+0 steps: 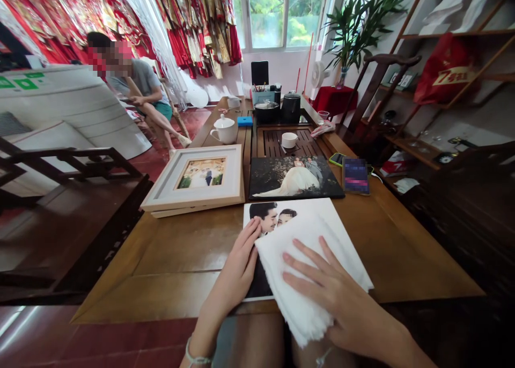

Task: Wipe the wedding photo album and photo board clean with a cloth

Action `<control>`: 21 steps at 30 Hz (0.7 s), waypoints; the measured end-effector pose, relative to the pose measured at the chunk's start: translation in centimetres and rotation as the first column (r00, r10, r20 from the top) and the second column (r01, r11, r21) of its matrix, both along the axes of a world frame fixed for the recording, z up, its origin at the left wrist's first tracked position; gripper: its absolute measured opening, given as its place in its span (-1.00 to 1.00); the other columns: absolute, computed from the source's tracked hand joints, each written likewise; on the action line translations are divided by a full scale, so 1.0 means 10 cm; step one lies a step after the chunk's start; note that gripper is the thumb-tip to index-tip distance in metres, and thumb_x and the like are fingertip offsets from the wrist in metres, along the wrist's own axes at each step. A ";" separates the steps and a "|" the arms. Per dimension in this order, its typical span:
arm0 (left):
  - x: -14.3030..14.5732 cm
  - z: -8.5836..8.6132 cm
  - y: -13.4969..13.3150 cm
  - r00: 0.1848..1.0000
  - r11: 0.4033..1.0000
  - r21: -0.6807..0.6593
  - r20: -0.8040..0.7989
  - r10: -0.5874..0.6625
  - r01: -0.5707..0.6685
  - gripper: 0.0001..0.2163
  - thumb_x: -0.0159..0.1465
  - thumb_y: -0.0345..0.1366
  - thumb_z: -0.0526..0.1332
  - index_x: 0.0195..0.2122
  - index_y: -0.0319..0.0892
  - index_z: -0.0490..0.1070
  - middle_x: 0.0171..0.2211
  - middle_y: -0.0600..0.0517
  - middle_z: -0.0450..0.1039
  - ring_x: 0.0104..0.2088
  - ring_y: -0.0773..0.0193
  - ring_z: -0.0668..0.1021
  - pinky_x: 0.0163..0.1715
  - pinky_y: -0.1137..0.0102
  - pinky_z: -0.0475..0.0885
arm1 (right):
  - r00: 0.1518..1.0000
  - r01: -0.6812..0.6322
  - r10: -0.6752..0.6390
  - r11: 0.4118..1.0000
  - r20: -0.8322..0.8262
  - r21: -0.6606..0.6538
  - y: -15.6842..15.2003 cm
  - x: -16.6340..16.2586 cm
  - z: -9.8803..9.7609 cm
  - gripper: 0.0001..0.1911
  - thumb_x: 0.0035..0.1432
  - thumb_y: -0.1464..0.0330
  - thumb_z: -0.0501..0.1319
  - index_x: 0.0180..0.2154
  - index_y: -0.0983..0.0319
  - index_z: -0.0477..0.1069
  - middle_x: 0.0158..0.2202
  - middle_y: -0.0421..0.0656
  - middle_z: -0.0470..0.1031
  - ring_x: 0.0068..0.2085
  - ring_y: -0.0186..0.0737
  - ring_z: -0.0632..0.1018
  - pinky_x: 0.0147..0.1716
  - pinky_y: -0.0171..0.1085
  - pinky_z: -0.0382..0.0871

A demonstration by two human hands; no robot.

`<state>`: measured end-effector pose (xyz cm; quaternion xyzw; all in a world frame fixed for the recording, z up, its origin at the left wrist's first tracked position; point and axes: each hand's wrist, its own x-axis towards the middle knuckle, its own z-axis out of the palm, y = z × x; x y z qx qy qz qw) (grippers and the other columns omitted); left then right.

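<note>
A photo panel (pixel 341 223) with a couple on a white ground lies flat at the table's front edge. Over much of it is spread a white cloth (pixel 277 271), whose lower end hangs past the panel and the table edge. My right hand (pixel 322 282) rests flat on the cloth with its fingers apart. Stretched along the panel's left edge, my left hand (pixel 243 260) touches the photo with its fingers straight and holds nothing. Behind the panel lies a dark wedding photo panel (pixel 295 177). To the left are stacked framed pictures (pixel 161 188).
Farther back on the wooden table (pixel 177 250) stand a white lidded cup (pixel 223 129), a small white cup (pixel 288 139), a blue box (pixel 244 121) and a black kettle (pixel 291 108). A phone (pixel 356 176) lies at the right. A person (pixel 140 83) sits at the back left.
</note>
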<state>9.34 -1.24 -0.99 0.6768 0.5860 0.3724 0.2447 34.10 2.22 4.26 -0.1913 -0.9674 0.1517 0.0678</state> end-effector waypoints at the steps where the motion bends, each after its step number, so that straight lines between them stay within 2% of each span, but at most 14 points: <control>1: 0.00 0.00 0.00 1.000 1.000 0.008 0.004 -0.007 0.007 -0.57 0.45 -0.31 -0.10 0.34 -0.02 0.07 0.40 0.01 -0.03 0.40 0.22 0.04 0.38 0.14 -0.03 | 1.000 -0.015 0.015 1.000 -0.003 -0.013 -0.02 0.05 0.00 -0.02 -0.33 0.58 0.03 0.26 0.17 0.19 0.38 -0.17 0.05 0.41 0.05 -0.16 0.26 0.37 -0.37; 5: 0.00 0.01 0.00 1.000 1.000 0.026 0.017 -0.010 0.009 -0.58 0.45 -0.31 -0.09 0.32 -0.02 0.10 0.39 0.00 0.00 0.39 0.23 0.05 0.38 0.12 -0.03 | 0.999 0.027 -0.029 0.998 -0.044 -0.050 0.04 0.20 -0.01 -0.09 -0.25 0.60 0.04 0.24 0.12 0.22 0.33 -0.16 0.17 0.39 -0.04 -0.02 0.30 0.27 -0.26; 9: 0.00 0.00 0.01 1.000 0.999 0.036 0.011 -0.001 0.001 -0.59 0.44 -0.29 -0.08 0.31 -0.04 0.13 0.38 -0.02 0.04 0.38 0.23 0.08 0.38 0.13 -0.02 | 0.976 0.199 -0.200 0.980 -0.089 -0.026 0.21 0.24 -0.07 -0.14 -0.20 0.59 0.04 0.22 0.11 0.28 0.30 -0.14 0.23 0.38 -0.02 0.05 0.29 0.29 -0.23; 14: -0.01 -0.02 0.01 1.000 0.997 0.071 0.028 -0.014 0.012 -0.59 0.44 -0.29 -0.08 0.30 -0.03 0.15 0.37 -0.03 0.05 0.38 0.21 0.10 0.37 0.11 0.00 | 0.921 0.383 -0.376 0.921 -0.102 0.066 0.31 0.14 -0.15 -0.16 -0.21 0.57 0.05 0.20 0.16 0.31 0.30 -0.09 0.24 0.37 0.05 0.07 0.27 0.33 -0.20; 17: -0.01 -0.03 0.01 0.999 0.997 0.076 0.030 -0.015 0.013 -0.60 0.44 -0.29 -0.07 0.29 -0.03 0.16 0.37 -0.05 0.06 0.38 0.21 0.11 0.36 0.10 0.01 | 0.923 0.384 -0.375 0.914 -0.091 0.128 0.23 0.08 -0.16 -0.18 -0.18 0.57 0.06 0.21 0.21 0.29 0.31 -0.07 0.22 0.37 0.10 0.03 0.25 0.36 -0.20; 21: -0.01 -0.04 0.02 1.000 0.996 0.086 0.015 -0.011 0.010 -0.60 0.44 -0.29 -0.08 0.29 -0.08 0.17 0.37 -0.07 0.06 0.38 0.20 0.11 0.37 0.09 0.00 | 0.966 0.257 -0.250 0.957 -0.065 0.134 0.04 0.07 -0.14 -0.12 -0.22 0.61 0.03 0.24 0.19 0.24 0.34 -0.12 0.16 0.39 0.05 -0.05 0.27 0.35 -0.22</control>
